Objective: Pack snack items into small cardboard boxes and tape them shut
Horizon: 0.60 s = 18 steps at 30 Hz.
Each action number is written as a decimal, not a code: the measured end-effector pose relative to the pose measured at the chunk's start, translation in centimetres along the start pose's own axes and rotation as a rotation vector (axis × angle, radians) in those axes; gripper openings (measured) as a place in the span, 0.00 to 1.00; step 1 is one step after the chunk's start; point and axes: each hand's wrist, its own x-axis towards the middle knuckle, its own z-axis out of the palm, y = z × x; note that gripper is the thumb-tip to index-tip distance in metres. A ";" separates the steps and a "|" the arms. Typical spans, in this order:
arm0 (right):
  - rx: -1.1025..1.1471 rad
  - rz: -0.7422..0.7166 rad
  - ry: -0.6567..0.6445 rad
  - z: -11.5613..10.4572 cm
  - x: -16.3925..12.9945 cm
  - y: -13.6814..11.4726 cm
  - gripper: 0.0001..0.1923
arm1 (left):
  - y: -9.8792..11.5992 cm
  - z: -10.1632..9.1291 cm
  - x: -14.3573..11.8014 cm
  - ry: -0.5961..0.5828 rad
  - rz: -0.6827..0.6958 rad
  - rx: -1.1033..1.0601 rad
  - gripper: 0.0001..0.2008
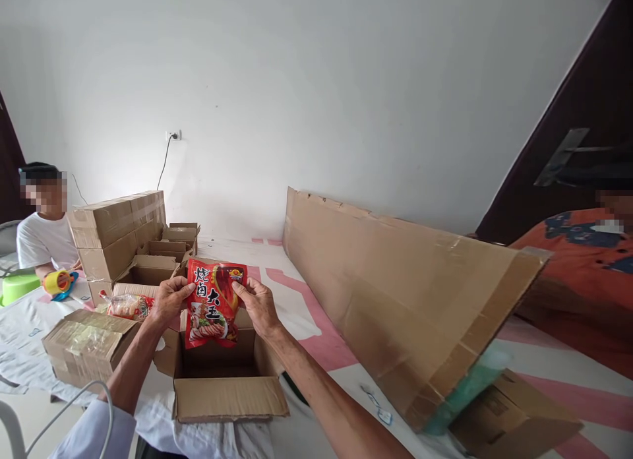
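Off to your left: stacked sealed cartons (119, 231), open empty boxes (165, 248) beside them, a taped box (84, 347) nearer you. Person in white shirt (42, 238) with a yellow tape roll (57, 281) and green bowl (18, 287). Right: long flattened cardboard sheet (395, 294), person in orange (583, 274).

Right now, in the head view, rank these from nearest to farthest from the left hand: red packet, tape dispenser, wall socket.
From the left hand:
1. red packet: gripped at its left edge.
2. tape dispenser: farther left, by the seated person.
3. wall socket: high on the back wall.
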 end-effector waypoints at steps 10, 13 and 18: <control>-0.035 0.003 0.074 -0.2 1.6 -0.2 0.25 | -0.5 -0.4 0.2 -0.112 -0.041 0.067 0.28; -0.024 -0.015 0.085 0.1 2.1 -0.6 0.25 | -1.0 -0.6 0.5 -0.110 -0.028 0.062 0.29; -0.016 0.000 0.024 0.1 1.9 -1.3 0.29 | -1.4 -0.6 1.1 -0.010 0.053 0.031 0.29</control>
